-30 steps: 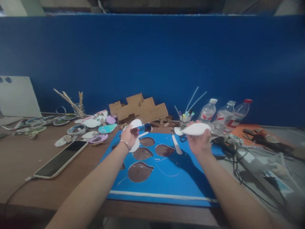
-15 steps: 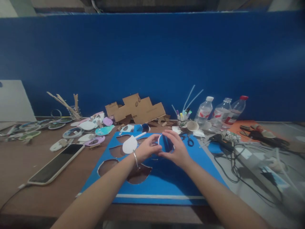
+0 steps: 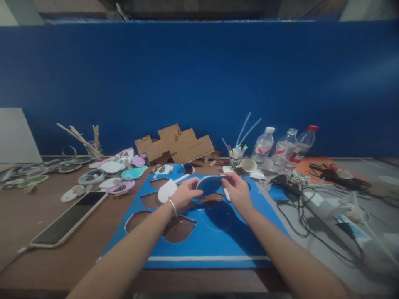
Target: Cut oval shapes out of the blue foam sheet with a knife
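Fingers of left hand [image 3: 184, 194] and right hand [image 3: 238, 192] clamp opposite ends of a blue, white-edged, leaf-shaped, foam-like piece [image 3: 210, 185], long axis left to right.

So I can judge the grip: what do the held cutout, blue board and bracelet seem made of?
Cutout: perhaps foam board or thick card; its matte blue face meets a pale edge.
Board: apparently similar material, matte blue, with pale edges at its holes.
Bracelet: probably polished metal, being silvery and shiny.
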The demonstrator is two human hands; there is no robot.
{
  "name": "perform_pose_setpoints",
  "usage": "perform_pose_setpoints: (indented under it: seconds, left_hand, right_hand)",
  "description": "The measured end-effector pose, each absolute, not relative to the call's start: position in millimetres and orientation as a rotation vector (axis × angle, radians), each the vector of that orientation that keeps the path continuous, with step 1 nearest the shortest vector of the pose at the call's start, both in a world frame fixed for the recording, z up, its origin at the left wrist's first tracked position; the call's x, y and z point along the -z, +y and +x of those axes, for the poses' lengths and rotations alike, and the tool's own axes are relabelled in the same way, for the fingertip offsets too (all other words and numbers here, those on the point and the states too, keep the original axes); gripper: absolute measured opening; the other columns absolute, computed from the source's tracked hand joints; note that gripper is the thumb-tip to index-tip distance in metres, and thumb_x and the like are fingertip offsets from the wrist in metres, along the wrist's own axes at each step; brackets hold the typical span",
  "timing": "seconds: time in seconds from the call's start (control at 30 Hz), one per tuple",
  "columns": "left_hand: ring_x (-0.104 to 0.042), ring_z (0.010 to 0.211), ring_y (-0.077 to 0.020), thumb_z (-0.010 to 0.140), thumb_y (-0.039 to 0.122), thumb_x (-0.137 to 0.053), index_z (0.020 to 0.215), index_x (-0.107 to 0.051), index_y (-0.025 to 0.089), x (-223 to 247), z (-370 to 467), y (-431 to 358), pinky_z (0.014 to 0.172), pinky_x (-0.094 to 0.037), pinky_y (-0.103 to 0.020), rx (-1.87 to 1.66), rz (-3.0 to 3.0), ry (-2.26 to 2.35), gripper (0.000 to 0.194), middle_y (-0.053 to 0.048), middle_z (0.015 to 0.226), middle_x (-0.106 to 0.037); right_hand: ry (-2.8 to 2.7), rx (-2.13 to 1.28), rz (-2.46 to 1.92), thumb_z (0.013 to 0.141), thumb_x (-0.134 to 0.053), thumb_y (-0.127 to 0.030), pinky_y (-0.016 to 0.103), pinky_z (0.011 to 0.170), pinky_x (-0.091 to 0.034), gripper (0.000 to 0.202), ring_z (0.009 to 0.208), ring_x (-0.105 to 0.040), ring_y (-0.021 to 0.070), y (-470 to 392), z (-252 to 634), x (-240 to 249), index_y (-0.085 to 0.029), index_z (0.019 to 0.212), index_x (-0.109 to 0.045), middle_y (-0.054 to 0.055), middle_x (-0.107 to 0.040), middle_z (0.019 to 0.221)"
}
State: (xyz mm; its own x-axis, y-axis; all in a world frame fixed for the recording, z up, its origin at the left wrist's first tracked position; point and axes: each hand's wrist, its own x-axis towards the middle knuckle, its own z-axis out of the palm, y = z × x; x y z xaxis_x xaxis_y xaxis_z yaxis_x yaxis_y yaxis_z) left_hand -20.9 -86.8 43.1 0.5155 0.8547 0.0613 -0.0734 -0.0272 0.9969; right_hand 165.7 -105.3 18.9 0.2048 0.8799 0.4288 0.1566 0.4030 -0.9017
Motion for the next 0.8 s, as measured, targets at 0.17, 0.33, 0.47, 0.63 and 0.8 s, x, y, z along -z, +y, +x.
perform_pose_setpoints:
  seconds: [0.17,0.33,0.47,0.63,0.8]
  left_hand:
    - [-0.06,0.089,-0.024,0.074,0.052,-0.05,0.093,-0.048,0.017,-44.9,-19.1,-96.4,0.072,-0.048,-0.036,-0.617,1.354,0.54,0.04,-0.011,0.093,-0.06]
    - [-0.051,0.105,-0.0259,0.064,0.04,-0.068,0.109,-0.045,0.021,-40.9,-16.5,-92.5,0.081,-0.044,-0.038,-0.716,1.542,0.649,0.054,-0.01,0.115,-0.05]
    - [-0.037,0.118,-0.0267,0.064,0.038,-0.067,0.126,-0.039,0.025,-41.7,-17.4,-91.4,0.095,-0.034,-0.04,-0.907,2.08,0.913,0.069,-0.008,0.13,-0.04]
    - [-0.038,0.117,-0.0259,0.067,0.035,-0.063,0.125,-0.041,0.02,-40.7,-18.0,-91.5,0.099,-0.03,-0.04,-0.968,2.389,1.019,0.064,-0.01,0.128,-0.042]
    - [-0.038,0.117,-0.025,0.068,0.032,-0.062,0.124,-0.042,0.02,-38.5,-17.8,-90.0,0.1,-0.03,-0.039,-0.978,2.459,1.037,0.061,-0.01,0.126,-0.043]
  right_hand:
    - [-1.365,-0.75,-1.013,0.069,-0.062,-0.035,0.031,0.063,-0.049,0.022,0.065,-0.058,0.0165,-111.0,163.2,-24.9,-0.019,0.085,-0.064,0.003,-0.064,0.076]
    - [-1.287,-0.722,-1.047,0.068,-0.062,-0.034,0.033,0.07,-0.049,0.026,0.08,-0.058,0.02,-113.7,158.8,-25.2,-0.019,0.089,-0.065,0.006,-0.064,0.086]
    - [-1.215,-0.787,-1.082,0.067,-0.061,-0.031,0.029,0.057,-0.048,0.018,0.062,-0.057,0.0162,-110.0,160.5,-23.0,-0.016,0.076,-0.064,0.004,-0.063,0.067]
    - [-1.166,-0.919,-1.052,0.064,-0.062,-0.032,0.025,0.048,-0.046,0.018,0.05,-0.054,0.0129,-109.2,156.8,-22.4,-0.015,0.066,-0.062,0.002,-0.059,0.055]
    - [-1.14,-0.971,-1.039,0.063,-0.063,-0.034,0.025,0.045,-0.045,0.02,0.048,-0.052,0.0123,-110.4,154.1,-21.8,-0.015,0.063,-0.059,0.001,-0.057,0.054]
